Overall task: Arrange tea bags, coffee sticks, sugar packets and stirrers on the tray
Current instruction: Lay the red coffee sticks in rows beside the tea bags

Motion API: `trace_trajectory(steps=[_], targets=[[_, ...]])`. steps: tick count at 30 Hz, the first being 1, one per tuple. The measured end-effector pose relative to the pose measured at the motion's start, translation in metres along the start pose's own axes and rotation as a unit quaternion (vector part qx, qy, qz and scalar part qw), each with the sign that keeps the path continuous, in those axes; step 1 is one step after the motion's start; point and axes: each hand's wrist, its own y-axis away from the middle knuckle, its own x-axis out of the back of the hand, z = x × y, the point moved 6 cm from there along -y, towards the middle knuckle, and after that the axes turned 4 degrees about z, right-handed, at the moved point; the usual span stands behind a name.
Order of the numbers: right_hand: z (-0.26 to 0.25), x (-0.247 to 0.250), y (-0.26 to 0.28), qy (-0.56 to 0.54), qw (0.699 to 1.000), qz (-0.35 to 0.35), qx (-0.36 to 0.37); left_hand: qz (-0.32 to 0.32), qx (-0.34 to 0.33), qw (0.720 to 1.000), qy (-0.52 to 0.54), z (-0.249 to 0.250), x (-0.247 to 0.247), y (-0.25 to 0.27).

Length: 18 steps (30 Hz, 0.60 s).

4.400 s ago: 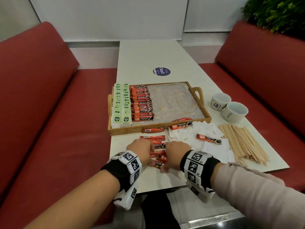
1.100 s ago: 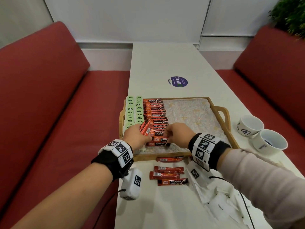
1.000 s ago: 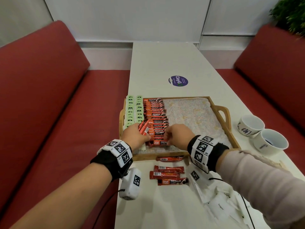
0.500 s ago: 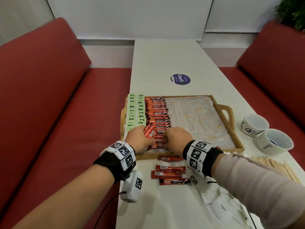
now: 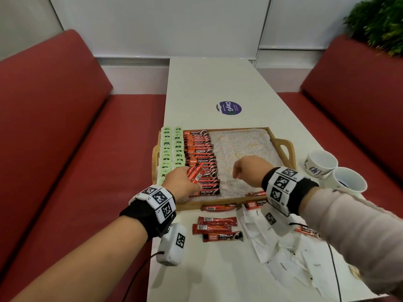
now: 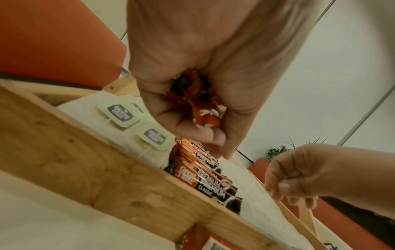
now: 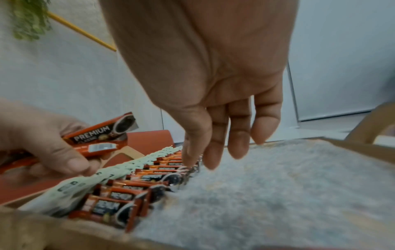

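Note:
A wooden tray (image 5: 220, 203) holds two columns of green tea bags (image 5: 172, 149) at its left and a stacked row of red coffee sticks (image 5: 201, 162) beside them. My left hand (image 5: 182, 184) grips a small bundle of coffee sticks (image 5: 194, 174) over the tray's near left corner; the left wrist view shows their crumpled ends (image 6: 198, 103) inside the fist. My right hand (image 5: 248, 171) hangs over the tray's grey liner (image 5: 242, 147) with fingers (image 7: 215, 143) relaxed and nothing in them. More coffee sticks (image 5: 218, 228) and white sugar packets (image 5: 281, 251) lie on the table in front of the tray.
Two white cups (image 5: 335, 173) stand right of the tray. A purple sticker (image 5: 229, 107) marks the white table (image 5: 209, 83) beyond it. Red bench seats (image 5: 65, 127) flank the table, and a plant (image 5: 379, 20) sits at the far right.
My right hand has let go of the stick row and lifted to the right over the liner. The left hand stays by the tray's near left, still gripping its bundle of sticks.

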Motion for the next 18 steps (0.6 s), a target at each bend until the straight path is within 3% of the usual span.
trace_trajectory(steps=[7, 14, 18], targets=[[0.023, -0.030, 0.017, 0.123, 0.985, -0.124, -0.011, 0.001, -0.018, 1.000, 0.002, 0.004, -0.006, 0.006], [0.030, -0.034, 0.016, 0.142, 0.979, -0.146, -0.009, 0.008, -0.026, 1.000, 0.008, 0.002, -0.007, 0.009], [0.023, -0.020, 0.014, 0.064, 0.994, -0.090, 0.004, 0.019, -0.029, 0.999, 0.025, 0.003, -0.006, 0.008]])
